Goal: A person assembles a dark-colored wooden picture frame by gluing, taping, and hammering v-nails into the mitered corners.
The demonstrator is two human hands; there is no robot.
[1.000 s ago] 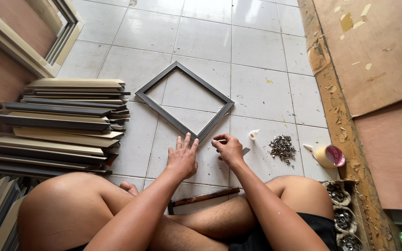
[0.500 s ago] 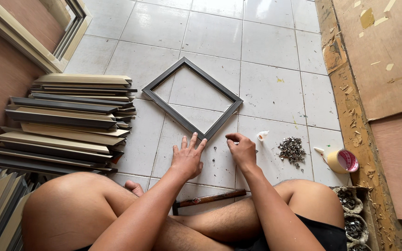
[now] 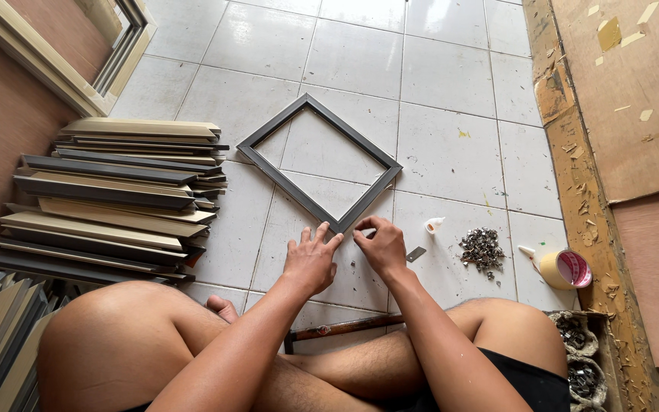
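We see the dark square frame (image 3: 319,162) lying fully joined on the tiled floor (image 3: 451,156), left hand (image 3: 310,259) spread flat and right hand (image 3: 380,246) pinching its nearest corner, while stacked mouldings (image 3: 112,191) remain unassembled.
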